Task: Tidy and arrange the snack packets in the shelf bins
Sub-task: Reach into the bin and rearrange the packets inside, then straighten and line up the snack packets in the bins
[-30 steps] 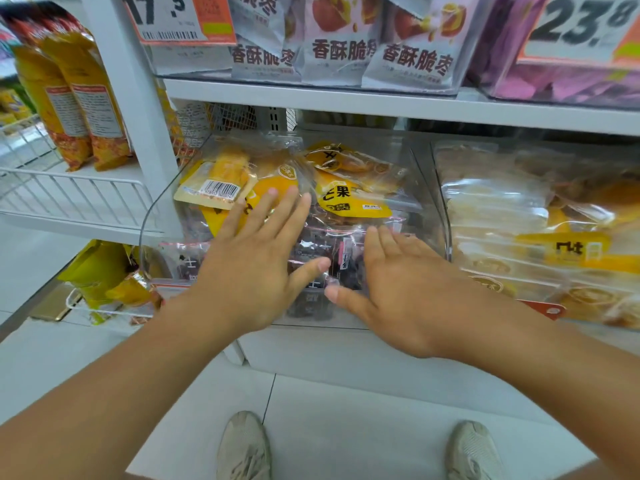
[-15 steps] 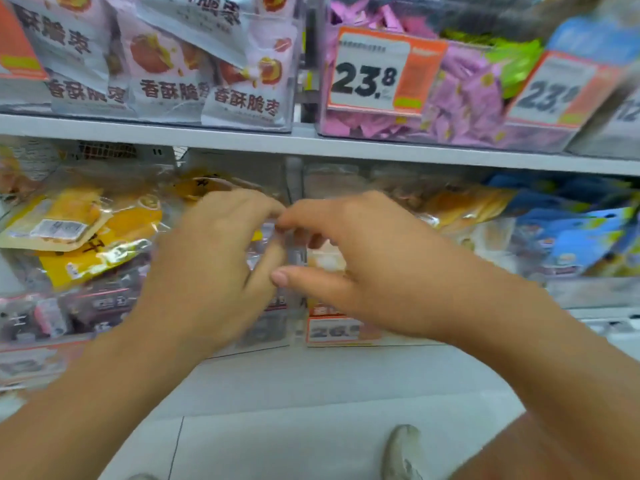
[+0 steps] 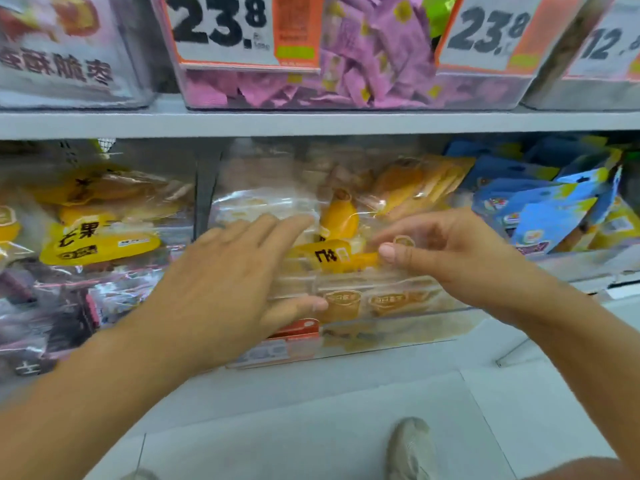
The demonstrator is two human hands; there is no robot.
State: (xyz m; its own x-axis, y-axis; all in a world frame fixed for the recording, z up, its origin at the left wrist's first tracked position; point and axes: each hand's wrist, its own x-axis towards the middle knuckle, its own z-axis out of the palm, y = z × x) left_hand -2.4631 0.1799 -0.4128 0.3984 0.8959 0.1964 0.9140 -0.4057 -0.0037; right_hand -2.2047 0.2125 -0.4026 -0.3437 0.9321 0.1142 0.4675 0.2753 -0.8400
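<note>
1. While both hands reach into the middle clear bin [image 3: 398,327] on the lower shelf, the frame is motion-blurred; fine detail is limited.
2. Left hand [image 3: 221,285]: fingers straight and spread, palm down, lying over the clear snack packets [image 3: 270,209] at the bin's left side, thumb along the bin's front edge. It grasps nothing; released, flat contact only.
3. Right hand [image 3: 460,258]: fingers curled, thumb and forefinger tips meeting on the edge of a clear packet with a yellow label [image 3: 332,254] near the bin's centre. Reads as a pinch grip on that packet.
4. Yellow-labelled packet lies on top of the pile, between the two hands, just behind the bin's front wall.
5. Bin to the left [image 3: 104,271]: yellow-labelled packets on top, dark packets below toward the front.
6. Bin to the right holds blue packets [image 3: 540,209], heaped, several tilted.
7. Upper shelf [image 3: 311,123]: bin of pink sachets [image 3: 363,64] with a price tag [image 3: 242,29] reading 23.8 on its front; a second 23.8 tag further right.
8. A shoe [image 3: 412,448] shows on the floor at the bottom edge.
</note>
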